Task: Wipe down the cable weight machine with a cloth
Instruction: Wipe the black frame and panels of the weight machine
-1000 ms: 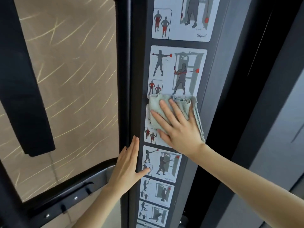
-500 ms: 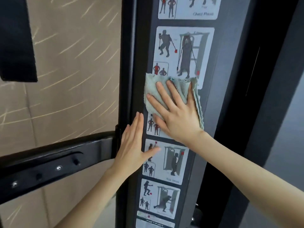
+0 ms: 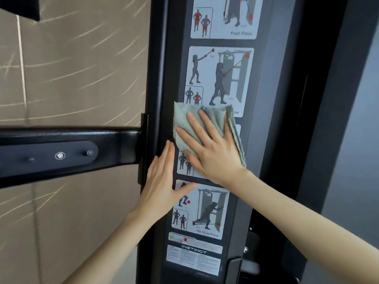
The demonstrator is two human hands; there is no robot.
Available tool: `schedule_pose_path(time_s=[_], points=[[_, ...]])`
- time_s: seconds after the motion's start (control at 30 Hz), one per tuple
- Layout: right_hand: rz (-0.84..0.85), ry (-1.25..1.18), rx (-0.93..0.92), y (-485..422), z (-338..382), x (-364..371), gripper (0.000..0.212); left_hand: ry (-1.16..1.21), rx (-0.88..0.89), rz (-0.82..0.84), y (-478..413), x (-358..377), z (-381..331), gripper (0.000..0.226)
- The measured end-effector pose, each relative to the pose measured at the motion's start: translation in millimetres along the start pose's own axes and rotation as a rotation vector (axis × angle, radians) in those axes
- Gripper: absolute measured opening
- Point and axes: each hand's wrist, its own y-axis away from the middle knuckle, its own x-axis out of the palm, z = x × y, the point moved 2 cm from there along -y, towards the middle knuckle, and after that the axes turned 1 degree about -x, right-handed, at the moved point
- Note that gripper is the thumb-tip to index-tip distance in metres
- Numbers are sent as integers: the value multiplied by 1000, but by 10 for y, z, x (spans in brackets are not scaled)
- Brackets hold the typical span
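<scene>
The cable weight machine's upright panel (image 3: 264, 111) filled most of what I saw, a dark, rigid column that I judged far too heavy and fixed to shift under any pressure from me. I could lean into it freely. A black crossbar (image 3: 67, 148) met the column just beside my left fingers (image 3: 168, 152), on their outer side, with bolts showing along it.

Down the panel ran the exercise instruction stickers (image 3: 220, 78), one above my right fingers (image 3: 194, 121), one largely beneath them, another below my palms. They looked smooth and slick, so the cloth should glide there, but their edges could lift if I scrubbed against them.

My left hand (image 3: 162, 185) lay flat and open on the column, grasping nothing, only bracing.

My right hand (image 3: 213, 154) was spread flat over the pale green cloth (image 3: 213, 115), pinning it to the panel rather than clenching it. The cloth sat under and just beyond my fingertips, folded in layers, with a frayed edge hanging past my thumb side. It seemed soft, light and limp. I judged it best handled under a broad palm, since a pinch at one corner would let it bunch.
</scene>
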Motion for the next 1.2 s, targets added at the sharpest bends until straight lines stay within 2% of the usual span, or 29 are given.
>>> schedule_pose_path(time_s=[0.17,0.43,0.67,0.8,0.97,1.1,1.2], points=[[39,-30,-31,407,185,60,56,-57,-13,31,193,115,108,108],[-27,-80,-103,561,-58,-8,54,-208,-8,120,199,60,182,114],[-89,-85,-53,97,-820,-227,51,-215,-28,142,188,34,142,114],[-141,-57,51,-324,-1097,-317,48,-207,-36,151,188,27,134,115],[-152,-10,218,-83,-645,-193,50,-137,-41,148,191,25,147,113],[-49,-17,149,533,-43,-37,55,-44,-86,132,331,59,168,106],[66,-58,4,971,339,58,57,-38,-114,199,588,110,201,104]])
